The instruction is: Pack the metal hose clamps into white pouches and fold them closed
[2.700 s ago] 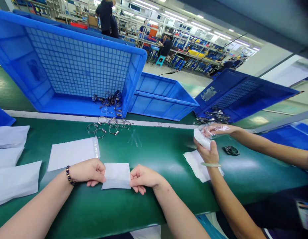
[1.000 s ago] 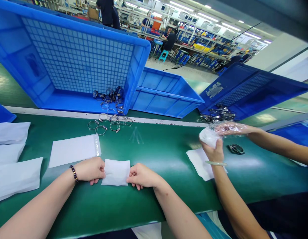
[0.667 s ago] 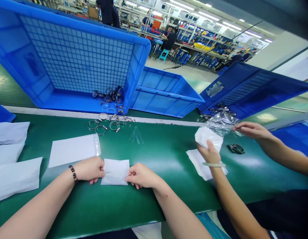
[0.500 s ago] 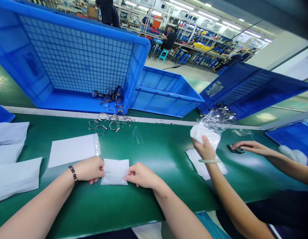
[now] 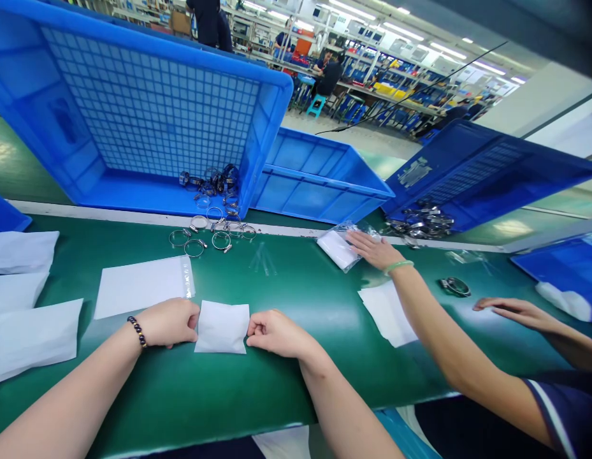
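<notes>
A small white pouch lies on the green worktop, slightly puffed, between my two hands. At its left edge are the curled fingers of my left hand, a dark beaded bracelet on the wrist. My right hand is closed at the pouch's right edge, thumb and bent forefinger against it. The undersides of the fingertips are hidden. Just behind my left hand lies a flat white bag with a clear strip at one end. Several metal hose clamps sit farther back.
Filled white pouches lie at the left. A tipped blue crate holds more clamps; another blue crate stands beside it. On the right, a co-worker's hand rests by a clear-wrapped white packet, near white sheets.
My right fingertips have drawn back slightly to the pouch's edge. The co-worker has lowered the wrapped packet onto the worktop, and their other hand has moved off the dark clamp.
</notes>
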Demonstrator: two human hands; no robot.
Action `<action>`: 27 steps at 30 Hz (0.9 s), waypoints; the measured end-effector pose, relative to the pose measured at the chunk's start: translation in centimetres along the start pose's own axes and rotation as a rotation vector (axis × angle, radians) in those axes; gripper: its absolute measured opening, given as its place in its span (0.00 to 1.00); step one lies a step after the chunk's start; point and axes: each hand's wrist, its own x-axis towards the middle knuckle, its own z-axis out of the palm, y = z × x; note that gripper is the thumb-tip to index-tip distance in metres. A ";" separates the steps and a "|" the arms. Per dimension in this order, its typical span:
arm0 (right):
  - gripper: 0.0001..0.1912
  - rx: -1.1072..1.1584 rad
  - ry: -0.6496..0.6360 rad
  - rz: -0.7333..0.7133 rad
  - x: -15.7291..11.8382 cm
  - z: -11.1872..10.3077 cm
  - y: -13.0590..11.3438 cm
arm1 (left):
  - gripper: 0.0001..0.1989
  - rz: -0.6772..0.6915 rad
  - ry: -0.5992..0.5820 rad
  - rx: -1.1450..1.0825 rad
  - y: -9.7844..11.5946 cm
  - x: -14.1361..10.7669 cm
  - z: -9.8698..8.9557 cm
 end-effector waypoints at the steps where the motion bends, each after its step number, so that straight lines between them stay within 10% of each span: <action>1: 0.02 0.008 -0.010 -0.005 0.0 0.0 0.1 | 0.08 0.004 -0.024 -0.021 -0.2 0.0 -0.1; 8: 0.14 -0.030 0.012 -0.029 0.4 0.6 0.3 | 0.13 0.012 -0.082 -0.095 -0.1 0.0 -0.6; 15: 0.15 -0.111 0.080 0.008 0.6 0.9 -0.3 | 0.13 -0.001 0.203 0.249 0.9 0.3 0.8; 27: 0.11 -0.100 0.016 -0.035 0.3 0.3 -0.1 | 0.17 0.041 0.102 0.185 0.8 -0.2 -0.2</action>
